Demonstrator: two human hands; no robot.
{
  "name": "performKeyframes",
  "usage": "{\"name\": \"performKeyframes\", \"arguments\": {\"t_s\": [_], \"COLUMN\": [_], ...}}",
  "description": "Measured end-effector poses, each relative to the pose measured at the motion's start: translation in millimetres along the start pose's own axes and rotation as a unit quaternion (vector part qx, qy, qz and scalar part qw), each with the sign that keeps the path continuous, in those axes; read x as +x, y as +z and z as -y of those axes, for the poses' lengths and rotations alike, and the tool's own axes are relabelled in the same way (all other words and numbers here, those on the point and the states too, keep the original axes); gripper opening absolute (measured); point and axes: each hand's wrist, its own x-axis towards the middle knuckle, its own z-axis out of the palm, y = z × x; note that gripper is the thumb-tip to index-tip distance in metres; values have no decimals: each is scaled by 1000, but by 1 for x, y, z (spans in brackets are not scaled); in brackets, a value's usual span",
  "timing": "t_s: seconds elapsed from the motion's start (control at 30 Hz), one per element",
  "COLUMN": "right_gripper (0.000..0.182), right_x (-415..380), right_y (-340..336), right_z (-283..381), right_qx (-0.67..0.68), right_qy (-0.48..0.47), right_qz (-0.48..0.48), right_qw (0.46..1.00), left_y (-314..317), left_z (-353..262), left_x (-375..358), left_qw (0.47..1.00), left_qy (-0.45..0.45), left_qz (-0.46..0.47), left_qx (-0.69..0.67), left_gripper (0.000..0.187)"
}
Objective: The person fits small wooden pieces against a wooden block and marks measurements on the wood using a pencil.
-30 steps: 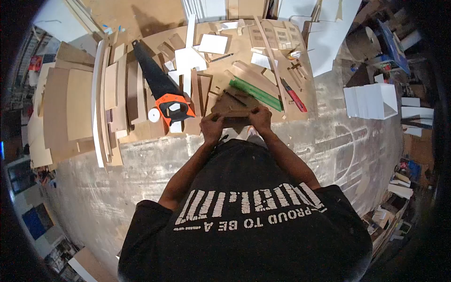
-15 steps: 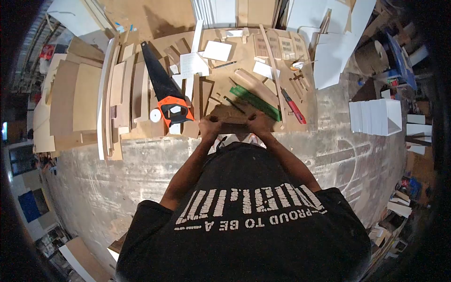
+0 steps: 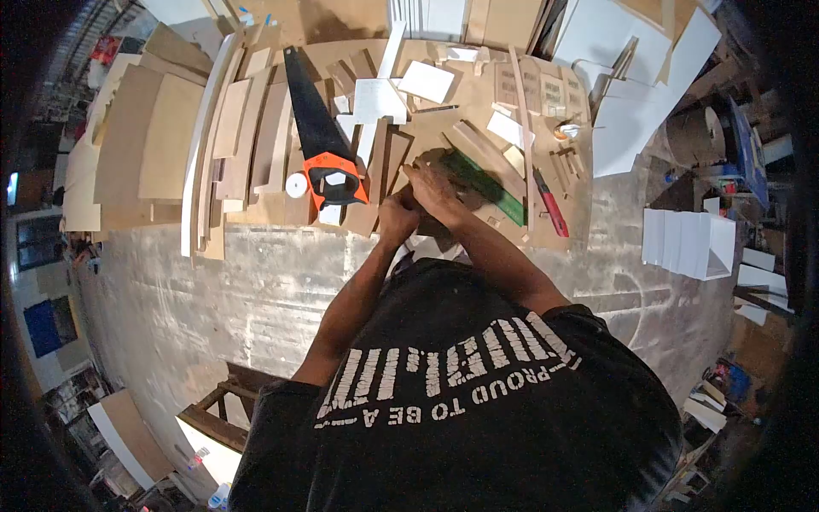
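My left hand (image 3: 398, 218) is closed at the table's near edge, around what looks like a small brown wooden piece, mostly hidden by the fingers. Just above and beside it, my right hand (image 3: 435, 191) lies with its fingers stretched out toward the upper left. To its right, a green ruler (image 3: 486, 188) rests at a slant, partly in shadow, along a wooden strip (image 3: 488, 156). Left of my hands, a handsaw with an orange handle (image 3: 339, 164) lies on the table, next to a narrow wooden strip (image 3: 394, 162).
A red utility knife (image 3: 549, 205) lies at the right, near a long thin wooden stick (image 3: 522, 111). White sheets (image 3: 381, 100), a pen (image 3: 436, 108) and a white roll (image 3: 296, 185) are on the table (image 3: 563, 235). Stacked boards (image 3: 128, 145) stand at the left.
My right hand has moved left and up from the right end of the wooden piece to beside my left hand, its fingers straightening. The view has shifted slightly.
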Motion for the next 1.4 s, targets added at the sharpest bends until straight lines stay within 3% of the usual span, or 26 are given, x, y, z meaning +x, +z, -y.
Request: {"name": "performKeyframes", "arguments": {"t_s": [0.1,0.13,0.2,0.27,0.33,0.4,0.53,0.63,0.67,0.87,0.97,1.13,1.23,1.4], "right_gripper": [23,26,30,27,22,19,19,21,30,22,19,19,16,21], "right_x": [-4,-9,-31,-64,-96,-121,-150,-142,-141,-154,-153,-145,-140,-138], "right_y": [-16,-25,-51,-79,-96,-102,-72,-58,-54,-37,-36,-43,-53,-55], "right_z": [2,-1,-11,-32,-38,-33,-27,-14,-11,-26,-21,-16,-11,-18], "right_qx": [79,135,241,273,336,427,398,309,331,325,307,251,244,236], "right_qy": [20,42,85,202,330,456,463,371,381,375,395,455,440,450], "right_qz": [24,-13,-91,-57,-40,-36,-37,-120,-142,-133,-157,-115,-100,-71], "right_qw": [996,990,963,939,881,780,791,867,852,858,852,847,859,859], "left_y": [1,-2,-6,1,0,-9,-3,3,3,-2,-5,-4,-1,-16], "left_z": [15,20,9,24,36,19,41,53,55,45,38,46,54,22], "left_x": [7,15,14,21,31,29,42,48,48,46,43,48,51,47], "left_qw": [995,997,998,996,994,986,978,978,978,976,978,974,976,957], "left_qy": [55,1,-15,-4,2,-15,-20,5,6,8,6,-6,65,-17], "left_qz": [34,64,68,78,110,147,207,197,201,206,202,219,197,277], "left_qx": [-72,33,-4,-38,22,76,23,63,63,74,59,56,67,78], "left_gripper": [29,33,36,41,40,37,34,30,29,27,28,28,27,36]}}
